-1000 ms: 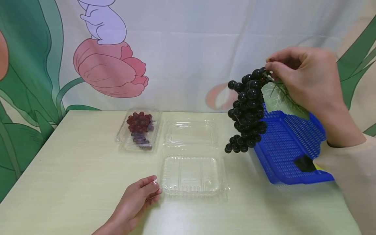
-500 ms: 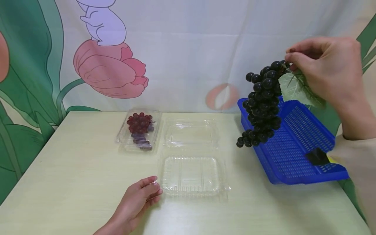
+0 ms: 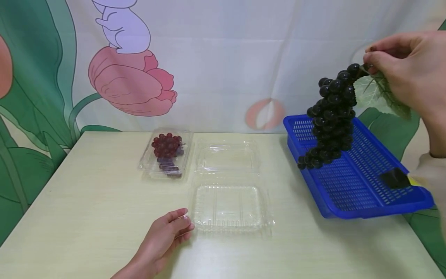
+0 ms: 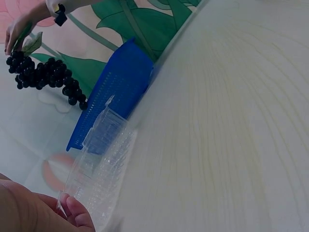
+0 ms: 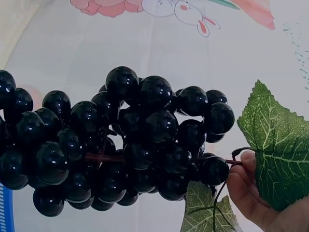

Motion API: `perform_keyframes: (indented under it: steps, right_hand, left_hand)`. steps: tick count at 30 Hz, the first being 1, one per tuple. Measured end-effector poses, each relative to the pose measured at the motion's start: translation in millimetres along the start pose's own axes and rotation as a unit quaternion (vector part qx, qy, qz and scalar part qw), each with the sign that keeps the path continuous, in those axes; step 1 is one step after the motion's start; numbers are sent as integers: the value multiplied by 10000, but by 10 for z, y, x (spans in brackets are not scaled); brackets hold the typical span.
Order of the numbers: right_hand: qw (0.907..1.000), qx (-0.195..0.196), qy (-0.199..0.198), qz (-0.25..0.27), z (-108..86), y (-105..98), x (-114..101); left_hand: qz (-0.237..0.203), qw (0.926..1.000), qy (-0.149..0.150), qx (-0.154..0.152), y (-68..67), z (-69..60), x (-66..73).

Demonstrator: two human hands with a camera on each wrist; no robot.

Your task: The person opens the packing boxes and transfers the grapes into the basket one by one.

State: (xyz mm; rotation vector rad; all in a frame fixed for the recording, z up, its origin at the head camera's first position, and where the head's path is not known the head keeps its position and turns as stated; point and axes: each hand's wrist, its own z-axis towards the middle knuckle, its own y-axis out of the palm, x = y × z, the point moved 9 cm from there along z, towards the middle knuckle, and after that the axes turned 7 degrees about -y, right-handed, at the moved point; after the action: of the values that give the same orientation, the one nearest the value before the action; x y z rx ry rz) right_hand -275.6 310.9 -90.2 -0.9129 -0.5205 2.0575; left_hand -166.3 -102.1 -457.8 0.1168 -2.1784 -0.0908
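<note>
While the right hand [image 3: 412,64] pinches the stem of a black grape bunch [image 3: 332,112] between thumb and fingers, the bunch hangs raised at the right side of the scene, its lower end down and pointing left. Two green leaves [image 5: 285,150] are attached near the stem, as the right wrist view confirms. In the head view the bunch overlaps the blue basket [image 3: 352,182]; whether its lowest grapes touch the rim cannot be determined. The basket stands at the right of the counter [image 3: 87,201] and projects past its right edge. The left hand [image 3: 163,236] holds the near left edge of an open clear container [image 3: 228,205], gripped between thumb and fingers. The container lies flat at mid-counter, tray portion near, lid portion far. At far left of it, well apart from the left hand, sits a closed clear box [image 3: 150,162] containing red grapes [image 3: 166,145] and purple grapes [image 3: 168,164]. A small black block [image 3: 395,178] is noted at the right sleeve [image 3: 426,172]. A printed cloth backdrop [image 3: 216,77] hangs behind the counter.
</note>
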Motion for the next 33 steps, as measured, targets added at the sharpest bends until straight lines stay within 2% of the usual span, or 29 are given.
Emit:
perform_keyframes:
  steps: [9, 12, 17, 23, 28, 33]
  right_hand:
    - [9962, 255, 154, 816, 80, -137, 286]
    - [9950, 375, 61, 924, 113, -192, 370]
    - [9937, 652, -167, 896, 145, -287, 460]
    - [9928, 776, -10, 911, 150, -376, 692]
    - [9943, 666, 118, 822, 143, -371, 868]
    - [9977, 559, 170, 354, 117, -327, 982]
  left_hand:
    - [83, 9999, -61, -46, 0, 7, -15]
    - [83, 9999, -63, -45, -1, 6, -17]
    - [71, 9999, -56, -43, -4, 7, -19]
    - [52, 9999, -84, -38, -1, 12, -23]
    - [44, 9999, -89, -14, 1, 13, -18]
    - [49, 9999, -102, 20, -4, 18, -20]
